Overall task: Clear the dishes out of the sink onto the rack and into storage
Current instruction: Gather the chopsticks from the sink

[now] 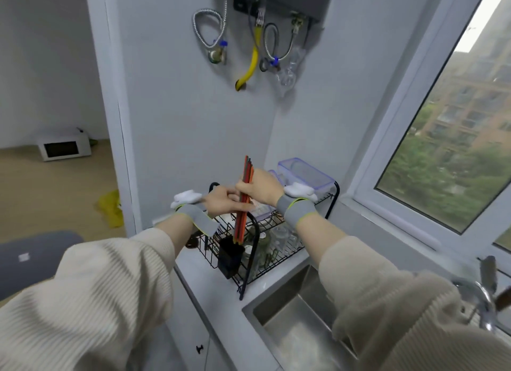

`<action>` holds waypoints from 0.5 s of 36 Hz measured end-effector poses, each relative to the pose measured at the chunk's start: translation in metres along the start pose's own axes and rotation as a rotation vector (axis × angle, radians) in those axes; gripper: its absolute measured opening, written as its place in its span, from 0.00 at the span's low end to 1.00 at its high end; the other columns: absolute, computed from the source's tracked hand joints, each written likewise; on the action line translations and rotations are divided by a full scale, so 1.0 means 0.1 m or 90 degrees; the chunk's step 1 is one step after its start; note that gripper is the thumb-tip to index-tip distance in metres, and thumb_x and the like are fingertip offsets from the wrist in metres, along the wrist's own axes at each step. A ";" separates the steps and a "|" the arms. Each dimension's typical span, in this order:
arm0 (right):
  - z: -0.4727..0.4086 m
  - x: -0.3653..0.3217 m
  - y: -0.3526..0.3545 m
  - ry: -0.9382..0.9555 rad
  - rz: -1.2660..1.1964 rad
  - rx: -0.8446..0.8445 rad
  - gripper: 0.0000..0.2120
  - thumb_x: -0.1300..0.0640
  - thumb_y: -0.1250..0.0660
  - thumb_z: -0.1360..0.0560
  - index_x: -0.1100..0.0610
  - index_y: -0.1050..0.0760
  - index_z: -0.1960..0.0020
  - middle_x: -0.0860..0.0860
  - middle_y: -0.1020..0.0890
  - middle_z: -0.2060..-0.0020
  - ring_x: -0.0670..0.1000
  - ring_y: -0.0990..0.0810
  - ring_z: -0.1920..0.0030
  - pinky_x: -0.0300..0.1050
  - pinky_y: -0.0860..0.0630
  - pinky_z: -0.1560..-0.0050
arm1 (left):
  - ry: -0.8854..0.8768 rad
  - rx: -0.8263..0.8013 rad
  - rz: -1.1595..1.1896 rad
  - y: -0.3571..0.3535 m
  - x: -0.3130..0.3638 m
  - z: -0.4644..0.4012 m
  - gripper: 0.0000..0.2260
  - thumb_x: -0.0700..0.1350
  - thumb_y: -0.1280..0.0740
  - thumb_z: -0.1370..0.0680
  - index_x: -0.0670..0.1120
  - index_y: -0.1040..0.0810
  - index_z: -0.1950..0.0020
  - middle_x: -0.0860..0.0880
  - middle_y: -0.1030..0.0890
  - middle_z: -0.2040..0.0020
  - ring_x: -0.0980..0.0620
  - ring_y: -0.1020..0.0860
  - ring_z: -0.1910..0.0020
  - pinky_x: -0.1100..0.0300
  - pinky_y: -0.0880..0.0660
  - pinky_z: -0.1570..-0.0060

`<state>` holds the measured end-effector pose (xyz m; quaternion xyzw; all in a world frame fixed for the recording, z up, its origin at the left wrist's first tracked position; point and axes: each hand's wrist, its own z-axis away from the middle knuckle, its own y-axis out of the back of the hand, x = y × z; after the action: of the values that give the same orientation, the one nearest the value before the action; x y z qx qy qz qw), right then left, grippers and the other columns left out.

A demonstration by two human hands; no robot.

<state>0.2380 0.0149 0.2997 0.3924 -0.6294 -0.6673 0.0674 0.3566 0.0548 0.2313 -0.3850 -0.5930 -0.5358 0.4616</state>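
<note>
Both hands — the right hand (260,188) and the left hand (221,202) — are grasping the chopsticks (243,204) above the black holder (229,257) on the rack (276,249), their lower tips hidden inside it.

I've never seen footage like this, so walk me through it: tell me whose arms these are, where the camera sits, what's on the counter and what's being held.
There is no machine here. A person wears a wide-angle camera on the head, looking forward and down, so the two arms in cream sleeves are their own. Each wrist carries a grey band with a white piece on it.

The right hand grips a bundle of red and dark chopsticks, held upright. The left hand is at the bundle too, though its fingers are hard to make out. The lower ends reach a black holder on the front of a black wire dish rack on the counter.

Clear plastic containers sit on top of the rack, with glassware below. The steel sink is at lower right.
</note>
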 end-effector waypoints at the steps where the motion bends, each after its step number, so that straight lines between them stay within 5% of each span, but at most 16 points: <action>1: 0.00 0.04 -0.04 0.004 -0.007 -0.007 0.18 0.57 0.36 0.26 0.54 0.38 0.71 0.51 0.31 0.73 0.55 0.29 0.64 0.46 0.36 0.63 | -0.003 -0.007 -0.024 0.03 -0.04 -0.01 0.20 0.39 0.21 0.32 0.29 0.22 0.47 0.51 0.24 0.71 0.54 0.25 0.66 0.57 0.27 0.55; 4: 0.02 0.13 -0.15 0.018 -0.049 -0.019 0.14 0.58 0.34 0.27 0.56 0.33 0.70 0.52 0.28 0.73 0.53 0.29 0.67 0.46 0.34 0.63 | -0.018 -0.050 -0.089 0.07 -0.11 -0.04 0.20 0.40 0.22 0.31 0.34 0.20 0.43 0.58 0.32 0.78 0.61 0.33 0.76 0.65 0.33 0.66; 7: 0.00 0.18 -0.25 0.027 -0.061 0.016 0.18 0.59 0.34 0.27 0.52 0.36 0.72 0.47 0.31 0.76 0.46 0.32 0.72 0.40 0.38 0.69 | -0.026 -0.066 -0.120 0.08 -0.15 -0.08 0.20 0.40 0.22 0.31 0.33 0.21 0.43 0.55 0.35 0.74 0.58 0.37 0.74 0.64 0.39 0.67; 10: -0.02 0.22 -0.35 0.009 -0.057 0.020 0.19 0.59 0.34 0.27 0.50 0.37 0.72 0.47 0.31 0.75 0.50 0.30 0.69 0.44 0.35 0.65 | -0.004 -0.079 -0.132 0.08 -0.21 -0.10 0.10 0.40 0.22 0.32 0.41 0.21 0.57 0.56 0.35 0.75 0.59 0.36 0.75 0.64 0.39 0.69; 14: -0.05 0.22 -0.41 -0.019 -0.048 0.021 0.14 0.56 0.33 0.27 0.51 0.31 0.70 0.53 0.23 0.68 0.55 0.23 0.62 0.47 0.28 0.60 | -0.012 -0.088 -0.138 0.10 -0.29 -0.16 0.15 0.41 0.20 0.33 0.48 0.27 0.66 0.58 0.32 0.77 0.61 0.35 0.77 0.69 0.38 0.73; 18: -0.07 0.18 -0.45 -0.038 -0.047 -0.011 0.11 0.55 0.33 0.27 0.63 0.22 0.59 0.60 0.18 0.61 0.59 0.20 0.57 0.51 0.25 0.55 | -0.007 -0.095 -0.168 0.14 -0.35 -0.20 0.18 0.42 0.19 0.35 0.51 0.28 0.74 0.58 0.31 0.78 0.61 0.34 0.77 0.71 0.37 0.74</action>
<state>0.2478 0.0075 0.2526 0.3947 -0.6103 -0.6863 0.0271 0.3824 0.0380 0.2018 -0.3396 -0.5995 -0.6322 0.3544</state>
